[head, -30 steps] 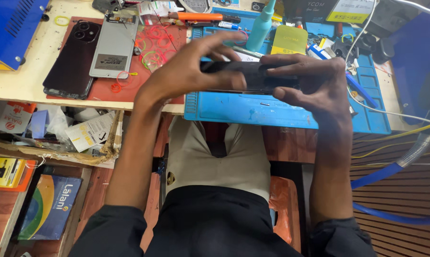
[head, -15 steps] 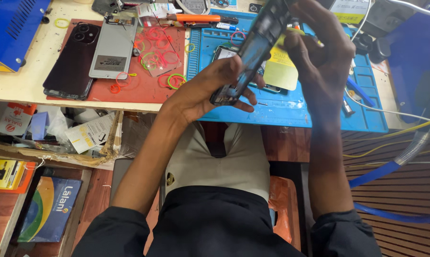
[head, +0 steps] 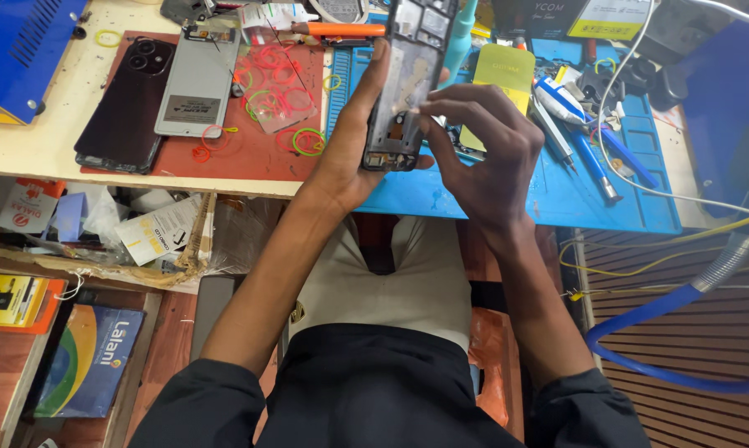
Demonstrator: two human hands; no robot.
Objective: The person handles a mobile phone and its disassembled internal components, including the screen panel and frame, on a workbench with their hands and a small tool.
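Dark opened phone frame, long axis upright and tilted away, is clamped along its edge in the left hand above the blue mat on the worktop. Right hand, just beside it, pinches fingertips together on its inner face.

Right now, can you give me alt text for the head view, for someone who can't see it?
The left hand holds an opened phone frame upright over a blue mat, while the right hand has its fingertips on the frame's inner side. To the left, a dark phone, a grey back panel and coloured rubber bands lie on a red mat.
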